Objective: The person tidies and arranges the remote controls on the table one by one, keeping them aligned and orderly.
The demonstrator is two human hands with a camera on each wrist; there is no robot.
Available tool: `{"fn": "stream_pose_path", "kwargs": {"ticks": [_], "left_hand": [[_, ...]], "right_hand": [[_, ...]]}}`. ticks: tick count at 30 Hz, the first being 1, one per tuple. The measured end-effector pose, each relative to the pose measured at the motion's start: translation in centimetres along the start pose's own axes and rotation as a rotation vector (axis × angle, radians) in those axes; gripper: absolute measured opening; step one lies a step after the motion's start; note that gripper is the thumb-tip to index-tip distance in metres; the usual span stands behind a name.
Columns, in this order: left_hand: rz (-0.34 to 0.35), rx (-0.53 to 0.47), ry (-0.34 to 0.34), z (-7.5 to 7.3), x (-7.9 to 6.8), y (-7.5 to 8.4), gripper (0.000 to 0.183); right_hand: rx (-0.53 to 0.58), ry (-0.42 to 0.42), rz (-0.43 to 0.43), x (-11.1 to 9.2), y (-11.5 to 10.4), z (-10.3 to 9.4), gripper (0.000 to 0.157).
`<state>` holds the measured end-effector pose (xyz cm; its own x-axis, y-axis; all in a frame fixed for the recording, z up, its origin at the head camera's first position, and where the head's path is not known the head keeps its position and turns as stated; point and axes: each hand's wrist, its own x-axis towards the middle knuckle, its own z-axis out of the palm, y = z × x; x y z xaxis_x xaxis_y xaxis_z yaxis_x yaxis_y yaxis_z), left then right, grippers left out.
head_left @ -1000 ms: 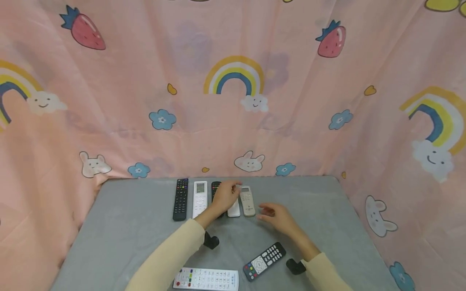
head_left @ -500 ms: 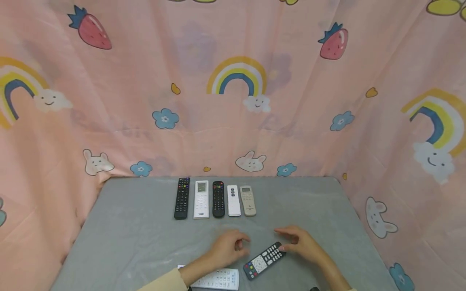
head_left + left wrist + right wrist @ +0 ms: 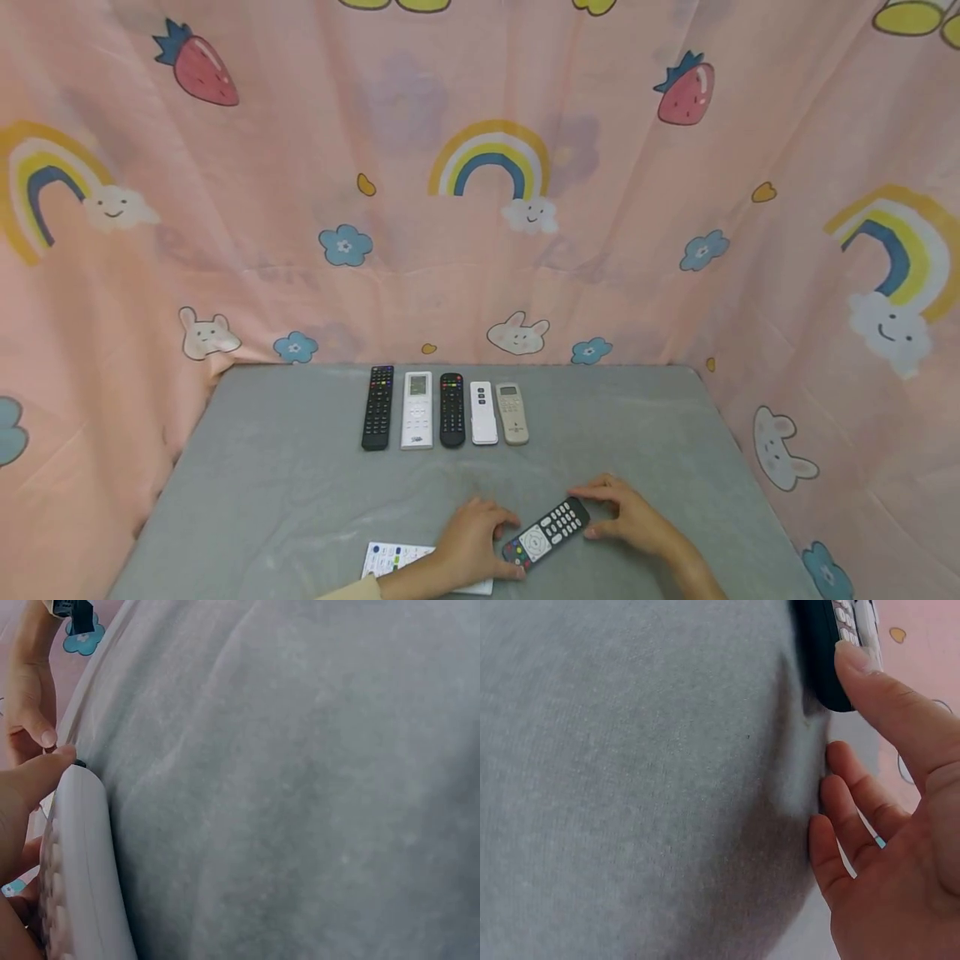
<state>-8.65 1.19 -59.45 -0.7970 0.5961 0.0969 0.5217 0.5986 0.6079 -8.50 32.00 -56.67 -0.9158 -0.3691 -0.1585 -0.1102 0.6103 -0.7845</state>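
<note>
A dark remote control [image 3: 555, 531] with white and coloured buttons lies slanted on the grey table. At its lower left end, my left hand [image 3: 472, 546] has thumb and fingers on either side of the remote's tip. My right hand [image 3: 628, 521] pinches the upper right end between thumb and index finger; in the right wrist view the thumb [image 3: 885, 694] presses at the dark edge. Below my left hand lies a long white remote control [image 3: 390, 557], partly hidden by the hand and forearm. Its pale side also shows in the left wrist view.
Along the back of the table [image 3: 285, 483] several remotes stand in a row: a long black one [image 3: 377, 408], a white one with a screen [image 3: 417, 412], a shorter black one [image 3: 452, 412], a slim white one [image 3: 483, 414] and a beige one [image 3: 513, 414]. A pink patterned curtain [image 3: 262, 167] hangs behind.
Both hands have come back from the row at the rear to the slanted dark remote. Since half a second ago, the left hand has moved in to its lower end.
</note>
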Motion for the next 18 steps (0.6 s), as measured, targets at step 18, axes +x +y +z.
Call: {"fn": "stream_pose_path", "kwargs": {"ticks": [18], "left_hand": [[0.034,-0.02,0.043,-1.0,0.8,-0.1,0.052]], "right_hand": [[-0.106,0.113,0.018,0.6,-0.2,0.1,0.052]]}}
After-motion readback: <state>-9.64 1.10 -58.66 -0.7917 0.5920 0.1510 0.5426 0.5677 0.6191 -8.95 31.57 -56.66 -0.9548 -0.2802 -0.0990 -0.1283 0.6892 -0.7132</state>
